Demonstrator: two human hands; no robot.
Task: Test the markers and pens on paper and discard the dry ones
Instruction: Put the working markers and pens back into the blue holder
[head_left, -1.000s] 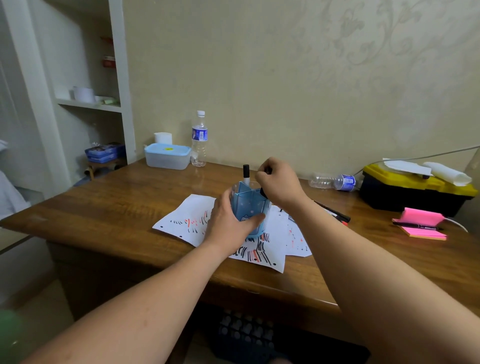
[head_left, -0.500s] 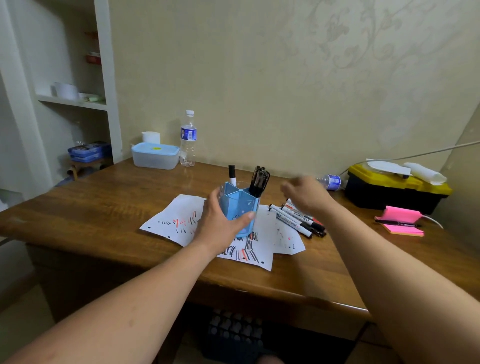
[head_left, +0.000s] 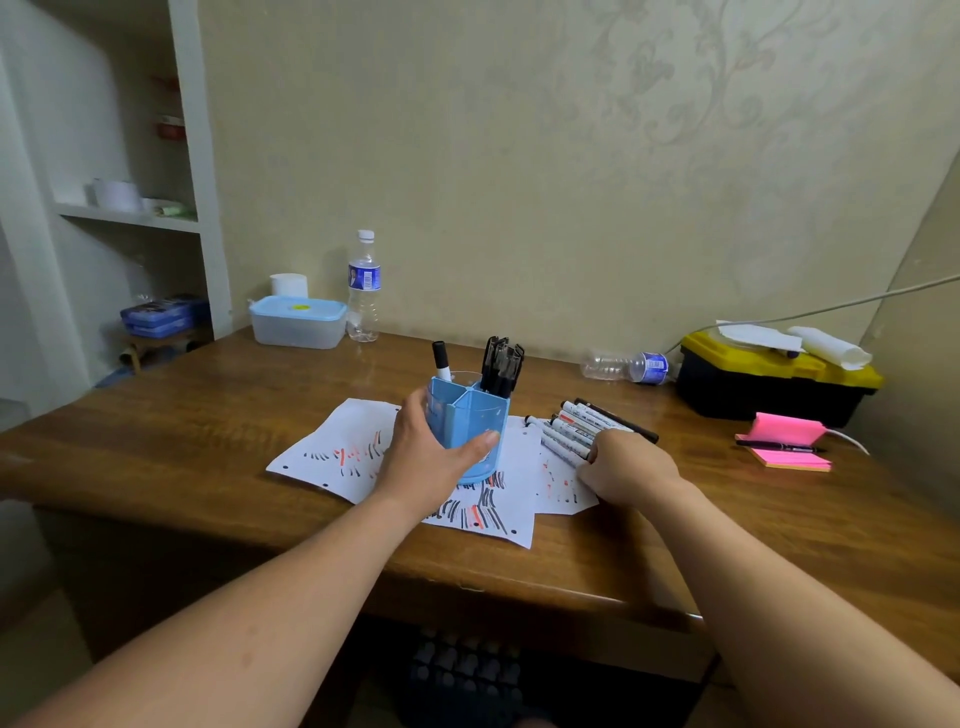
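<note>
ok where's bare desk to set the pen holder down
Bare wood left of the papers, up to the lidded box. More between the marker pile and the sticky notes. Crowded mid-desk: papers, pen holder, left hand, right hand.

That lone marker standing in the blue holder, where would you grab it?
Probably by its black cap, from straight above. The marker stands nearly upright in the holder, and only the cap and a bit of barrel clear the rim.
</note>
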